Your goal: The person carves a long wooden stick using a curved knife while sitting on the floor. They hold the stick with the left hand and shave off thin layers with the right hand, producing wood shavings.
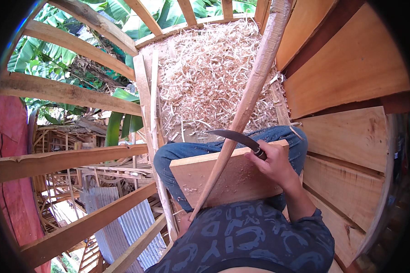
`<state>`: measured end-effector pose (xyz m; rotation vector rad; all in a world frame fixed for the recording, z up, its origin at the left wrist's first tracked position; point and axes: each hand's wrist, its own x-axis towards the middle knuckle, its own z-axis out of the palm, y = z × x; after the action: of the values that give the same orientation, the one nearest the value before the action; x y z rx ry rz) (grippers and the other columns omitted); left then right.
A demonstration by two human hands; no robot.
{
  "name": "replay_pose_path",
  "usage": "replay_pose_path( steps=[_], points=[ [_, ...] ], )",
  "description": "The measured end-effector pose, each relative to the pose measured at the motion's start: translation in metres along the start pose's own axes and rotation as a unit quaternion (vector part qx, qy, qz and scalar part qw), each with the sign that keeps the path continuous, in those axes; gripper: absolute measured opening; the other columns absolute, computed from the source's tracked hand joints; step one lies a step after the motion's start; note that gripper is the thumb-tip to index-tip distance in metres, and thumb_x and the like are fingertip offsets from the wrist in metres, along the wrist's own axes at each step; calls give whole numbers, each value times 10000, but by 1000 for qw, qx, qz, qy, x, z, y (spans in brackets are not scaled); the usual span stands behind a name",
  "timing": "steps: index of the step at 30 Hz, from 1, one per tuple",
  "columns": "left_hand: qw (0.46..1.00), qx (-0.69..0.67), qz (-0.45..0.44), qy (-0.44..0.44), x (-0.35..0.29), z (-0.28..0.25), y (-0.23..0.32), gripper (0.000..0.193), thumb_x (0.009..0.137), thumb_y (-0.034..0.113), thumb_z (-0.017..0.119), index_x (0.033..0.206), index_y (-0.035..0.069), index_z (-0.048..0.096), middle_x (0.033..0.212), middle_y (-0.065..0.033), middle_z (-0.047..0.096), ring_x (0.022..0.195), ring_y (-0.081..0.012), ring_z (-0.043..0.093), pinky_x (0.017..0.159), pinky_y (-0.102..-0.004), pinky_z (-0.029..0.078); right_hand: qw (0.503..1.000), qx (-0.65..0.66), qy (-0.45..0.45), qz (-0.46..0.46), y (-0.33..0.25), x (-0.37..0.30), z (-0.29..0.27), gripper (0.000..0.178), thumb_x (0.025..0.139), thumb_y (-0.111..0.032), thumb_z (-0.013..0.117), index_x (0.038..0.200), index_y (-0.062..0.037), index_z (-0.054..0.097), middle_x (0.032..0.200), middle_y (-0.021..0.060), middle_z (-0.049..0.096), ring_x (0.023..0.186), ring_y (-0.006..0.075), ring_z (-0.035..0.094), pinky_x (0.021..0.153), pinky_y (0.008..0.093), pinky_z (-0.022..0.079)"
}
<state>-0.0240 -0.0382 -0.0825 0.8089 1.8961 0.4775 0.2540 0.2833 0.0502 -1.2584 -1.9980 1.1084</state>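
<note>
My right hand (274,164) is closed around the handle of a knife with a dark curved blade (236,136). The blade lies across a long, roughly squared wooden pole (249,100), its tip pointing left. The pole slants from the upper right down to my left side. At its near end, my left hand (184,223) is closed on it, with most of the fingers hidden beside my body. A thick wooden board (250,179) lies over my lap under the pole, with small chips on it. My bent legs in blue jeans (171,154) show around the board.
A deep heap of wood shavings (209,73) covers the floor ahead. Open wooden slats (73,98) run along the left, with banana leaves (168,13) and corrugated metal sheets (123,227) beyond. A wall of wide planks (346,132) rises close on my right.
</note>
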Motion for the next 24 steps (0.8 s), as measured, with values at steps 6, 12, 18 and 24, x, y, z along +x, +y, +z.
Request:
replay_pose_path(
  steps=[6, 12, 18, 24],
  points=[
    [999, -11, -51, 15, -9, 5, 35, 284, 746, 253, 671, 798, -19, 607, 630, -96, 559, 647, -124, 525, 588, -320, 426, 992, -105, 74, -13, -6, -4, 1, 316, 806, -290, 663, 714, -9, 554, 601, 146, 540, 537, 313, 557, 493, 368, 423],
    [998, 11, 5, 54, -5, 16, 6, 299, 706, 267, 692, 768, -8, 594, 601, -127, 552, 603, -163, 550, 564, -335, 422, 986, -146, 68, -34, -4, -14, 3, 384, 786, -355, 671, 634, -34, 525, 557, 133, 532, 503, 319, 547, 464, 379, 421],
    [990, 42, 86, 107, 0, 25, -19, 320, 682, 313, 694, 746, 19, 584, 636, -204, 570, 584, -339, 588, 537, -383, 425, 950, -267, 129, -98, 5, 3, -10, 411, 757, -403, 681, 610, -65, 500, 544, 104, 526, 482, 282, 542, 436, 360, 413],
    [984, 71, 102, 125, -1, 28, -20, 338, 693, 329, 677, 678, 27, 527, 603, -217, 523, 582, -382, 557, 525, -411, 410, 916, -344, 164, -124, 13, 13, -23, 460, 732, -477, 667, 600, -76, 482, 552, 87, 499, 492, 273, 533, 433, 355, 400]
  ],
)
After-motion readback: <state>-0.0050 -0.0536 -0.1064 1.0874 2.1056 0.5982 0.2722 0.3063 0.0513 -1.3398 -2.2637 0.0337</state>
